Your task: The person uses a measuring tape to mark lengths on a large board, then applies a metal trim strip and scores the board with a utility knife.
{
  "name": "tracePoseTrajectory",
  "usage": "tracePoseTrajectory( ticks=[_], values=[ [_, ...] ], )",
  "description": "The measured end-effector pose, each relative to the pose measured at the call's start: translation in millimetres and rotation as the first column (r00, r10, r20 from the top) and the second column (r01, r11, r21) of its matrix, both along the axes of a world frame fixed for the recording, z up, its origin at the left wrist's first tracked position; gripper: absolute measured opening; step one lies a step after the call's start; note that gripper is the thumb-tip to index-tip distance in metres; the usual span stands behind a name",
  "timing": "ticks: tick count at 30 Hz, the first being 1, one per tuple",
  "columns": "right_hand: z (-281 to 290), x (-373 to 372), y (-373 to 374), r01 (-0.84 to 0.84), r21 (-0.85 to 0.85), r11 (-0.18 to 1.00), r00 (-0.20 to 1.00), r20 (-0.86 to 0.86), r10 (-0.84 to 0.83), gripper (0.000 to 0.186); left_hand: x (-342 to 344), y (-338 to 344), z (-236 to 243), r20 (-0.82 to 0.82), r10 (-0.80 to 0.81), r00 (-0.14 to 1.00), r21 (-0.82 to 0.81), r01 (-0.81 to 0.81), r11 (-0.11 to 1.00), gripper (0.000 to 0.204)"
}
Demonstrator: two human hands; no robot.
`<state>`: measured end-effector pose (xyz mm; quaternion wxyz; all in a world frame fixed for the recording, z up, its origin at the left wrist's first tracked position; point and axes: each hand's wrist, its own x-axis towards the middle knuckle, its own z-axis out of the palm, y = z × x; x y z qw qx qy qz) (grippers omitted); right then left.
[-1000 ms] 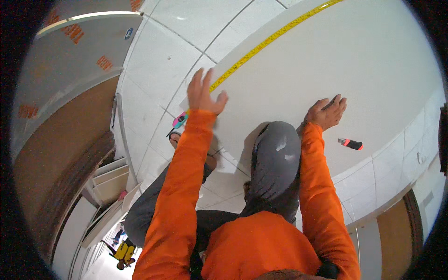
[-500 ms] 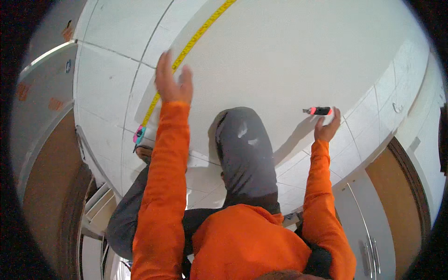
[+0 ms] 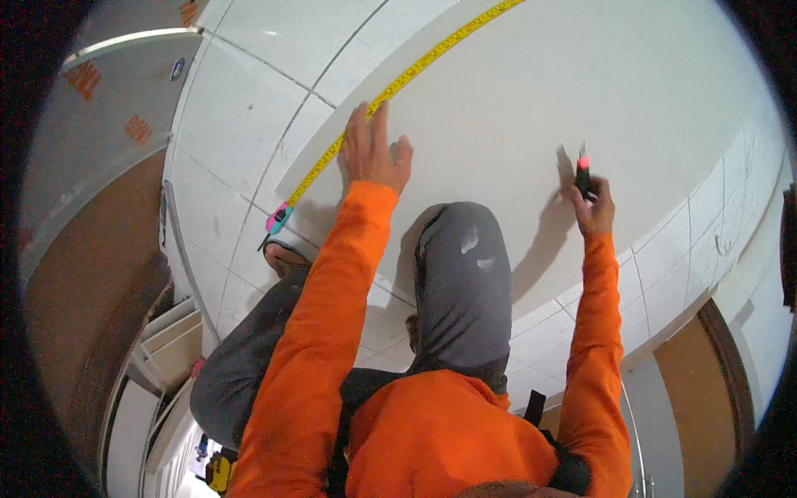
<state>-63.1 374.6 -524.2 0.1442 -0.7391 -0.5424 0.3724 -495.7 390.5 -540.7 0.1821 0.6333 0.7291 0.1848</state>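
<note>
A large off-white board lies under my bent knee. A yellow tape blade runs along its left edge from a pink and turquoise tape-measure case. My left hand is open, fingers spread, fingertips at the tape; whether they press it I cannot tell. My right hand is closed on a black and pink utility knife, held upright in the picture with its silver tip pointing away from me, over the board's right part.
White floor tiles surround the board. Grey panels with orange printing and a brown sheet stand at the left, with stacked offcuts lower down. A yellow and black object is at the lower left. A brown doorway is at the right.
My right hand has picked the utility knife up off the board and turned it tip-forward. My left hand has moved farther along the tape, away from its case.
</note>
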Motion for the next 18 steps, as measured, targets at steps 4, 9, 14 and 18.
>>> tracePoseTrajectory(
  ticks=[4,9,14,18],
  values=[
    [-26,-83,71,0.048,0.036,0.998,0.911,-0.411,-0.029,0.038,20,30,-7,-0.104,-0.084,0.991,0.023,0.087,0.996,0.077],
    [-44,-146,129,0.062,0.27,0.961,0.929,-0.368,0.044,0.031,38,70,-23,-0.162,-0.236,0.958,-0.025,0.235,0.972,0.073],
    [-68,-168,125,0.195,0.381,0.904,0.929,-0.367,-0.045,0.03,31,72,-45,-0.145,-0.174,0.974,-0.03,0.172,0.985,0.074],
    [-79,-176,118,0.213,0.528,0.822,0.948,-0.315,-0.043,0.029,28,70,-56,-0.106,-0.178,0.978,0.039,0.183,0.982,0.075]
  ],
)
